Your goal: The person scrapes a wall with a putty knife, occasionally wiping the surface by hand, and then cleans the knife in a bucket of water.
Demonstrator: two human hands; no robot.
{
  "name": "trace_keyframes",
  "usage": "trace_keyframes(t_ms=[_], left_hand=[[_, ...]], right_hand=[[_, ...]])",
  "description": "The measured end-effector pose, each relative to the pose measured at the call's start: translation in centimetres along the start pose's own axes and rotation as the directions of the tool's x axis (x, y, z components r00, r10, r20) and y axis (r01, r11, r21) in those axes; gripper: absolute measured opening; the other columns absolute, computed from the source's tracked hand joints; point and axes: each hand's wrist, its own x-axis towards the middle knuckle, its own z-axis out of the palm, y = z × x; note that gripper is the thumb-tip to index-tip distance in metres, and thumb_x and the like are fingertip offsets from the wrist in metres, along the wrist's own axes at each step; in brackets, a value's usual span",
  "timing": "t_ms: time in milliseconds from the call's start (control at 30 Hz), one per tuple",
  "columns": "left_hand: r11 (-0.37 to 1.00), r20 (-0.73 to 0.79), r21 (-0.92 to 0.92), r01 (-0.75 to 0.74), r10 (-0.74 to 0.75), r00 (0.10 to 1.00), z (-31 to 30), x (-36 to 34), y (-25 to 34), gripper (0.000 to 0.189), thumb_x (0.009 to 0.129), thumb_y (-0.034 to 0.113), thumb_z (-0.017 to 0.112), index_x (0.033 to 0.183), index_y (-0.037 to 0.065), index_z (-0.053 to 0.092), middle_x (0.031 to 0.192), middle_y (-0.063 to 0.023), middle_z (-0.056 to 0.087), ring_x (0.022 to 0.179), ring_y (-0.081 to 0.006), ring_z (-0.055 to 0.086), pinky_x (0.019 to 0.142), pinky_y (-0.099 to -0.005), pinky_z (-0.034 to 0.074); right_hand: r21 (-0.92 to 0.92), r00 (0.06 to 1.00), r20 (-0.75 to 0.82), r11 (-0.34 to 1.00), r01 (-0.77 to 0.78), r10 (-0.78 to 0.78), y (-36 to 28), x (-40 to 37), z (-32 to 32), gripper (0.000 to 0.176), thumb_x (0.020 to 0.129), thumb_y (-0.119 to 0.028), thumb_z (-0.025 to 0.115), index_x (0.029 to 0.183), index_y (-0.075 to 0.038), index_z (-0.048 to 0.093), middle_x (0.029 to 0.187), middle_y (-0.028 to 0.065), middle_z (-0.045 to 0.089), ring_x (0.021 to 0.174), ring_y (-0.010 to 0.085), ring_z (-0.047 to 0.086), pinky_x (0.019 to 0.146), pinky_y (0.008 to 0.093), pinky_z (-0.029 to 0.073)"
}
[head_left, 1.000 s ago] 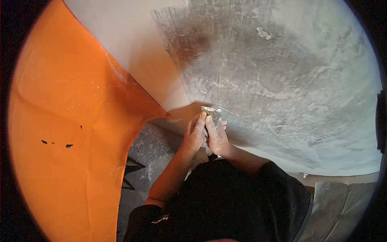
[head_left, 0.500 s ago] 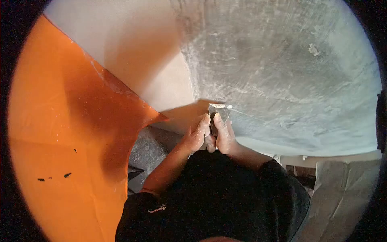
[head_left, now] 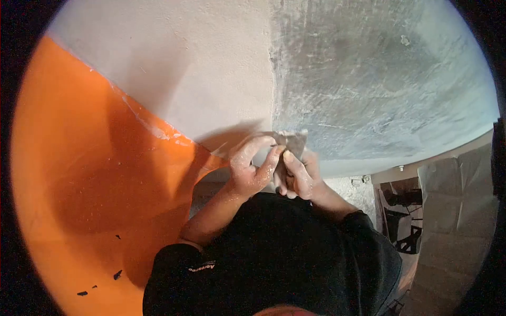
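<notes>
A flat metal scraper (head_left: 298, 141) with a wide blade is held upright in front of my chest, its edge close to the pale and grey surface. My right hand (head_left: 304, 176) is closed around the dark handle, thumb pressed along it. My left hand (head_left: 249, 167) is closed with thumb and forefinger pinching at the side of the blade. White dust coats both hands. Behind the blade, a smooth white area (head_left: 221, 68) meets a scuffed grey area (head_left: 348, 89) along a rough vertical line.
A large orange surface (head_left: 105, 168) curves down on the left, with a few dark flecks low on it. Brown paper sheeting (head_left: 450, 210) hangs at the lower right beside dark objects (head_left: 403, 210).
My left hand has shifted left and opened wider around the blade, its forefinger now reaching over to the scraper's side. The view has shifted, showing more of the white area.
</notes>
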Motion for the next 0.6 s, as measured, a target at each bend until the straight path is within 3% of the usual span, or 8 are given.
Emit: trace_keyframes(t_ms=[33,67,133,167,267,333,433,600], left_hand=[[0.997,-0.018,-0.008,0.081,-0.081,0.997,-0.1,0.4,0.4,0.013,0.087,0.004,0.070,0.095,-0.005,0.064,0.087,-0.0113,0.068,0.080,-0.0162,0.065,0.071,-0.0296,0.052],[0.987,-0.033,-0.016,0.160,-0.160,0.987,-0.2,0.6,0.6,0.013,0.088,0.004,0.069,0.095,-0.004,0.062,0.087,-0.0080,0.067,0.078,-0.0119,0.061,0.069,-0.0281,0.051],[0.972,-0.013,-0.103,0.210,-0.213,0.977,-0.2,1.4,0.9,0.013,0.087,0.004,0.071,0.094,-0.003,0.063,0.085,-0.0063,0.066,0.076,-0.0098,0.060,0.066,-0.0254,0.050],[0.985,-0.012,-0.076,0.155,-0.156,0.988,-0.1,2.0,1.5,0.011,0.086,0.003,0.071,0.092,-0.004,0.064,0.084,-0.0089,0.067,0.074,-0.0117,0.062,0.066,-0.0263,0.050],[0.961,-0.026,-0.200,0.193,-0.202,0.979,0.9,2.1,1.9,0.010,0.087,0.003,0.071,0.090,-0.005,0.065,0.083,-0.0098,0.068,0.072,-0.0109,0.062,0.065,-0.0254,0.050],[0.960,-0.080,-0.203,0.192,-0.212,0.974,1.3,2.5,1.6,0.012,0.087,0.005,0.072,0.091,-0.005,0.066,0.082,-0.0075,0.068,0.072,-0.0092,0.061,0.066,-0.0249,0.050],[0.958,-0.092,-0.183,0.222,-0.241,0.966,1.6,3.4,2.0,0.014,0.088,0.007,0.073,0.092,-0.005,0.066,0.078,-0.0044,0.067,0.069,-0.0076,0.060,0.062,-0.0235,0.049],[0.887,0.047,-0.316,0.338,-0.341,0.939,1.3,4.7,3.7,0.019,0.094,0.012,0.067,0.088,-0.006,0.065,0.070,-0.0009,0.063,0.060,-0.0039,0.055,0.052,-0.0211,0.043]], right_hand=[[0.138,0.993,-0.038,0.983,0.118,-0.113,-0.5,0.2,0.7,0.028,0.104,-0.018,0.047,0.125,0.001,0.047,0.080,0.0111,0.065,0.053,0.0099,0.058,0.044,0.0217,0.044],[0.133,0.991,-0.051,0.983,0.127,-0.121,0.1,0.5,1.7,0.028,0.104,-0.018,0.047,0.125,0.001,0.047,0.080,0.0111,0.065,0.053,0.0099,0.058,0.044,0.0217,0.044],[-0.113,0.715,-0.343,0.782,0.613,-0.609,1.6,1.2,3.4,0.047,0.100,-0.002,0.048,0.141,0.001,0.026,0.106,0.0208,0.063,0.064,0.0124,0.062,0.052,0.0226,0.051],[-0.115,0.733,-0.301,0.786,0.607,-0.610,1.5,0.7,3.1,0.063,0.096,0.007,0.048,0.148,-0.001,0.013,0.121,0.0276,0.057,0.068,0.0149,0.064,0.055,0.0243,0.053],[-0.307,0.761,-0.133,0.756,0.578,-0.635,2.2,-0.2,1.6,0.069,0.097,0.007,0.048,0.152,-0.003,0.007,0.120,0.0288,0.058,0.067,0.0144,0.063,0.054,0.0233,0.052],[-0.343,0.738,-0.190,0.748,0.568,-0.647,1.4,0.0,1.8,0.073,0.097,0.006,0.047,0.153,-0.004,0.003,0.111,0.0263,0.062,0.064,0.0137,0.063,0.053,0.0234,0.052],[-0.212,0.788,-0.276,0.834,0.509,-0.550,-0.3,0.9,1.6,0.062,0.099,0.001,0.049,0.149,-0.003,0.013,0.089,0.0142,0.066,0.058,0.0118,0.061,0.048,0.0236,0.049],[-0.021,0.857,-0.323,0.908,0.418,-0.401,-2.9,1.6,2.3,0.052,0.099,-0.003,0.052,0.141,-0.002,0.021,0.089,0.0138,0.066,0.055,0.0103,0.060,0.044,0.0235,0.047]])
